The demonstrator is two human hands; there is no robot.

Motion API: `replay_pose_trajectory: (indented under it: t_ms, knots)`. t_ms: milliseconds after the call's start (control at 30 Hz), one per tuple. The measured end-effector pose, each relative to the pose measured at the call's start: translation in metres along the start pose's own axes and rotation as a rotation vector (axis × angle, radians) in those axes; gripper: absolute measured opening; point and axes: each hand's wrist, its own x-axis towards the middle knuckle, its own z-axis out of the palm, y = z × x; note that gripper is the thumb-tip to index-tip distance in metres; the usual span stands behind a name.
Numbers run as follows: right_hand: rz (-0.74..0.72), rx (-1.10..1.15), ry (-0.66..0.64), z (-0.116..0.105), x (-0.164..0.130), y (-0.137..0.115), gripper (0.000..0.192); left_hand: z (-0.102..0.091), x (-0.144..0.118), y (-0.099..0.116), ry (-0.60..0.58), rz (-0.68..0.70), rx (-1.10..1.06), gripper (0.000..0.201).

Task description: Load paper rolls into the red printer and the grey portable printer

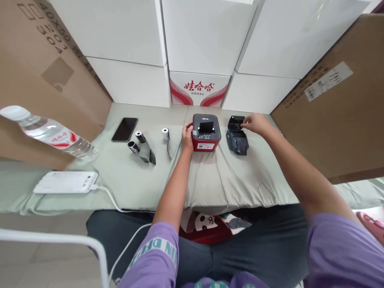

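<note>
My left hand (187, 137) is wrapped against the left side of a red and black receipt printer (207, 132), with a dark strip of paper sticking up from its top slot. To the right of it lies a small dark portable printer (237, 142) with its lid (237, 121) raised. The fingertips of my right hand (255, 123) pinch the right edge of that lid. Left of my left hand stands a small white paper roll (165, 133) with its end unrolled. Two more paper rolls, a nearer one (133, 147) and a farther one (139, 137), have dark tails.
A black phone (125, 129) lies at the left. Nearer are a white power bank (66, 182) with a cable and a tilted water bottle (51, 132). White boxes (198, 36) line the back, with brown cartons at left (45, 92) and right (339, 120). Greenish cloth (240, 180) covers the surface.
</note>
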Motion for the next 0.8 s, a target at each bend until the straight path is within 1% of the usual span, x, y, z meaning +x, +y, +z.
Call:
replay_pose_trajectory:
  t_ms: [33, 100, 133, 200, 300, 367, 433, 500, 533, 600, 633, 667, 700, 733, 800]
  knots:
    - [-0.042, -0.063, -0.083, 0.001, 0.000, 0.000, 0.022, 0.000, 0.000, -0.001, 0.000, 0.001, -0.004, 0.035]
    - [-0.107, -0.162, -0.225, 0.009, 0.004, -0.002, 0.029, 0.000, 0.000, -0.001, 0.001, 0.001, -0.005, 0.036]
    - [-0.126, -0.194, -0.273, 0.014, 0.006, -0.004, 0.035, 0.000, 0.000, -0.001, 0.003, -0.003, -0.006, 0.037]
    - [-0.139, -0.224, -0.330, 0.023, 0.011, -0.010, 0.043, 0.000, 0.000, 0.000, 0.006, -0.015, -0.007, 0.037]
    - [-0.153, -0.225, -0.368, 0.031, 0.016, -0.016, 0.049, 0.000, -0.001, 0.002, 0.002, -0.025, -0.006, 0.037]
    - [-0.185, -0.217, -0.374, 0.028, 0.016, -0.015, 0.048, 0.001, -0.002, 0.004, 0.004, -0.019, -0.004, 0.036]
    - [-0.224, -0.194, -0.349, 0.018, 0.015, -0.009, 0.044, 0.002, -0.003, 0.005, 0.010, -0.010, -0.009, 0.036]
    - [-0.229, -0.134, -0.281, 0.001, 0.010, -0.001, 0.039, 0.002, -0.003, 0.005, 0.010, -0.008, -0.011, 0.036]
    - [-0.213, -0.082, -0.237, -0.010, 0.005, 0.002, 0.037, 0.003, -0.004, 0.005, 0.007, -0.011, -0.011, 0.035]
    - [-0.153, 0.088, -0.134, -0.035, -0.009, 0.003, 0.032, 0.003, -0.004, 0.005, 0.003, -0.013, -0.014, 0.035]
    - [-0.137, 0.220, -0.103, -0.048, -0.018, 0.000, 0.029, 0.004, -0.003, 0.005, 0.005, -0.013, -0.020, 0.034]
    - [-0.154, 0.388, -0.092, -0.060, -0.027, -0.007, 0.027, 0.004, -0.003, 0.004, 0.008, -0.014, -0.028, 0.033]
    - [-0.227, 0.565, -0.100, -0.072, -0.037, -0.018, 0.025, 0.004, -0.003, 0.004, 0.011, -0.016, -0.035, 0.033]
    - [-0.329, 0.736, -0.070, -0.081, -0.045, -0.032, 0.022, 0.004, -0.002, 0.004, 0.014, -0.018, -0.040, 0.032]
    - [-0.554, 1.091, 0.143, -0.094, -0.058, -0.070, 0.021, 0.004, -0.002, 0.002, 0.016, -0.023, -0.044, 0.033]
